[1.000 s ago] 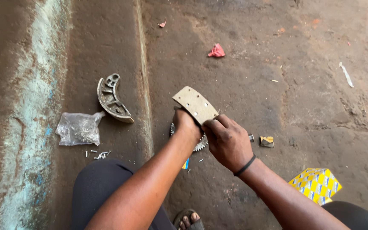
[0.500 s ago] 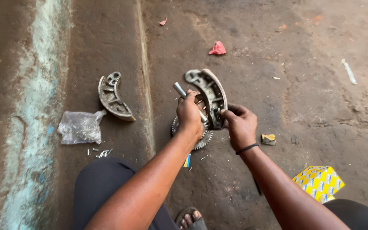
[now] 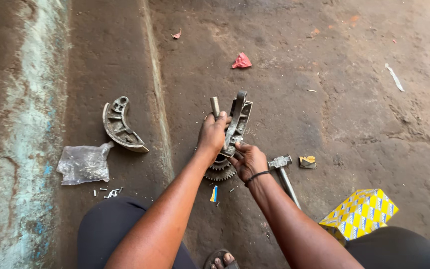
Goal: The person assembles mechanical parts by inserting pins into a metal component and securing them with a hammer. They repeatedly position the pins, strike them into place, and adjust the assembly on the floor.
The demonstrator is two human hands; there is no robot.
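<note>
1. A dirt floor [image 3: 364,114] fills the view.
2. A yellow cardboard box [image 3: 358,213] lies near the right arm; its contents are hidden.
3. A clear plastic bag [image 3: 83,163] lies at left, small rivets [image 3: 108,192] scattered beside it.
4. A spare curved brake shoe [image 3: 119,124] lies above the bag.
5. The held brake shoe [image 3: 238,117] stands upright over a gear [image 3: 220,170].
6. The left hand [image 3: 213,134] is closed around a metal rod [image 3: 215,106], against the shoe.
7. The right hand [image 3: 248,160] pinches the shoe's lower end.
8. A hammer [image 3: 282,172] lies just right.
</note>
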